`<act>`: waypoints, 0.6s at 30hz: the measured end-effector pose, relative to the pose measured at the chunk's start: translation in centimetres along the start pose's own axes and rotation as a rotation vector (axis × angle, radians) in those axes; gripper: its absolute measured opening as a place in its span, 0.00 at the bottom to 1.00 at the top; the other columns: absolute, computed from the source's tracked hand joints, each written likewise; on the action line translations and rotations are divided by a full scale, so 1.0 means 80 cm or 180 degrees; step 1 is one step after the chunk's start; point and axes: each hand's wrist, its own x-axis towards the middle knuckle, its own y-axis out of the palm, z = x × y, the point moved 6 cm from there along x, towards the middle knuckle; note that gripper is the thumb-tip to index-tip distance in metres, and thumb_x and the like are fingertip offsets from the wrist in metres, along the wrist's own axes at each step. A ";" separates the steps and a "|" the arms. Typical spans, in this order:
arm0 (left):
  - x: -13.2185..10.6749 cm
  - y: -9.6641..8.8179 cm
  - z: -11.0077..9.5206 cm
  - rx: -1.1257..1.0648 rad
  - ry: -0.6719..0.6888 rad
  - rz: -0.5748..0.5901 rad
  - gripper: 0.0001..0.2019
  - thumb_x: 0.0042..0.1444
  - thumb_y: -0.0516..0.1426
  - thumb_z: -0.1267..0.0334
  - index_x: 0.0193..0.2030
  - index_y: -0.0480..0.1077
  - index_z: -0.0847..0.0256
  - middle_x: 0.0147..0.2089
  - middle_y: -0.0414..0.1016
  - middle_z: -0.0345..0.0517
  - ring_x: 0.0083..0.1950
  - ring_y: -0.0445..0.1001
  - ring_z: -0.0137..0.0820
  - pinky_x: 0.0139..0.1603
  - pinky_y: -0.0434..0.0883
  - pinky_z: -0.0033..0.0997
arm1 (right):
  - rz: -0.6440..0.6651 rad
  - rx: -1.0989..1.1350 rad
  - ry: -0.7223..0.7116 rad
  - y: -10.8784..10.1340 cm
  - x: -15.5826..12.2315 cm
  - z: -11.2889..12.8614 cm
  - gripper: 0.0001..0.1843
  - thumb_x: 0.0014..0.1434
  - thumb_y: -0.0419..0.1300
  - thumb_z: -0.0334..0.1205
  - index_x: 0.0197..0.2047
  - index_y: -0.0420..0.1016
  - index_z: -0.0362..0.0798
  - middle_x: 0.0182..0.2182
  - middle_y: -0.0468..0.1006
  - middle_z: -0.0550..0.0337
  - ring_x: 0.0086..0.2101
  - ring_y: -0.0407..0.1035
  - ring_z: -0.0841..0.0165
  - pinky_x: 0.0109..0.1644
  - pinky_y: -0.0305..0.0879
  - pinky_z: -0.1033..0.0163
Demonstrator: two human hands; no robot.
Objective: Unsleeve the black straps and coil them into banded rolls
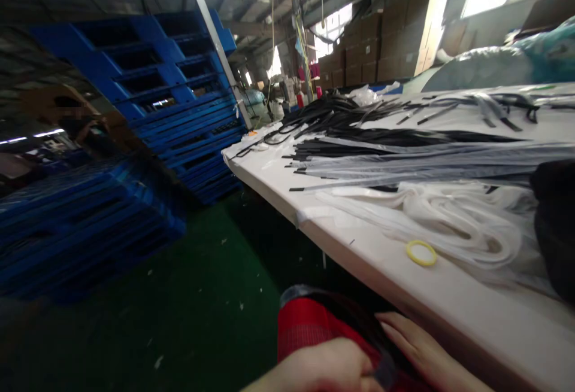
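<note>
At the bottom of the head view, below the table edge, is a red and black fabric piece (305,320) with a grey rim and a fine-patterned patch. My left hand (332,365) is curled closed over its near side, partly cut off by the frame. On the piece's dark right side lies my right hand (415,341), fingers together and bent against it; some fingertips are hidden. A yellow ring (421,253) rests on the white table (274,185), close to the edge above my right hand. Behind it are folded white strips (462,224).
Black strips (332,111) and bundles in clear film (404,164) cover the table's far part. A dark object (554,224) stands at the right. Blue pallets (193,146) are stacked on the left beside the green floor (211,296). A person (87,131) is at the far left.
</note>
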 end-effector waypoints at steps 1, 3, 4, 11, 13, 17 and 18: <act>0.011 0.006 -0.002 -0.0041 -0.0105 0.0158 0.12 0.58 0.58 0.68 0.23 0.70 0.59 0.19 0.68 0.34 0.23 0.71 0.30 0.31 0.72 0.31 | 0.0301 0.0152 0.0130 0.011 -0.003 0.004 0.23 0.64 0.52 0.56 0.49 0.79 0.50 0.43 0.81 0.52 0.45 0.75 0.57 0.50 0.71 0.57; 0.026 0.008 -0.009 0.0048 -0.0167 0.0513 0.16 0.58 0.55 0.71 0.18 0.66 0.60 0.17 0.67 0.35 0.21 0.70 0.28 0.32 0.71 0.30 | 0.0892 0.0511 0.0367 0.032 -0.010 0.006 0.26 0.65 0.52 0.56 0.52 0.77 0.45 0.44 0.81 0.49 0.44 0.75 0.58 0.51 0.69 0.58; 0.028 0.004 -0.012 -0.0037 -0.0065 0.0749 0.14 0.59 0.55 0.70 0.21 0.68 0.60 0.19 0.70 0.35 0.22 0.71 0.28 0.33 0.71 0.30 | 0.1058 0.0616 0.0491 0.037 -0.014 0.002 0.26 0.64 0.53 0.57 0.49 0.78 0.44 0.41 0.81 0.51 0.42 0.75 0.58 0.49 0.69 0.59; -0.053 -0.067 0.070 -0.1123 -0.0736 0.1820 0.15 0.48 0.67 0.49 0.31 0.76 0.60 0.23 0.75 0.40 0.25 0.73 0.30 0.28 0.71 0.28 | 0.0290 0.0051 0.1206 -0.010 -0.050 -0.090 0.30 0.54 0.57 0.68 0.24 0.76 0.47 0.22 0.74 0.59 0.27 0.67 0.64 0.32 0.64 0.64; -0.084 -0.079 0.089 -0.1251 -0.0862 0.1787 0.18 0.49 0.66 0.45 0.31 0.77 0.60 0.20 0.71 0.40 0.22 0.69 0.28 0.25 0.70 0.27 | 0.0296 0.0007 0.1253 -0.020 -0.058 -0.107 0.32 0.53 0.56 0.70 0.24 0.76 0.48 0.22 0.74 0.57 0.26 0.67 0.63 0.31 0.65 0.63; -0.112 -0.096 0.082 -0.2107 -0.0775 0.1262 0.19 0.55 0.62 0.49 0.26 0.74 0.65 0.13 0.58 0.36 0.14 0.56 0.23 0.16 0.61 0.25 | 0.0479 0.0119 0.1187 -0.022 -0.058 -0.111 0.27 0.52 0.61 0.67 0.34 0.80 0.48 0.31 0.80 0.54 0.34 0.73 0.57 0.39 0.70 0.61; -0.108 -0.103 0.073 -0.2358 -0.0635 0.0946 0.20 0.58 0.60 0.50 0.25 0.72 0.65 0.12 0.53 0.33 0.13 0.52 0.22 0.15 0.58 0.24 | 0.0575 0.0122 0.1121 -0.016 -0.055 -0.103 0.26 0.51 0.63 0.64 0.38 0.80 0.49 0.35 0.81 0.54 0.37 0.74 0.55 0.43 0.70 0.61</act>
